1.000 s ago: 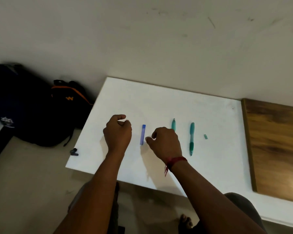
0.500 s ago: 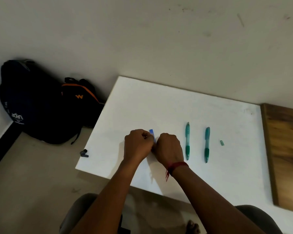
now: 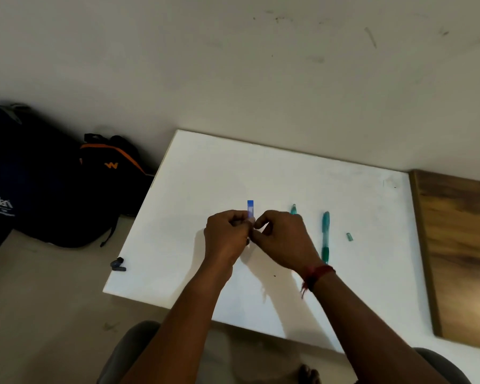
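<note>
A small blue flat case point(image 3: 250, 207) stands upright above the white table point(image 3: 205, 176), its top end poking out between my two hands. My left hand point(image 3: 226, 236) grips its lower part with curled fingers. My right hand point(image 3: 284, 239), with a red thread on the wrist, pinches the case from the right side. One green pen point(image 3: 325, 236) lies on the table right of my right hand. A second green pen point(image 3: 293, 209) is mostly hidden behind my right hand; only its tip shows. A small green cap point(image 3: 349, 236) lies further right.
Two dark backpacks point(image 3: 47, 176) lean against the wall on the floor at the left. A small dark object point(image 3: 118, 264) lies on the floor by the table's left edge. A wooden panel point(image 3: 460, 245) adjoins the table on the right. My knees show below the table's front edge.
The blue case lay on the table between my hands a second ago. Both hands closed in on it and lifted it, and it now stands upright in my fingers.
</note>
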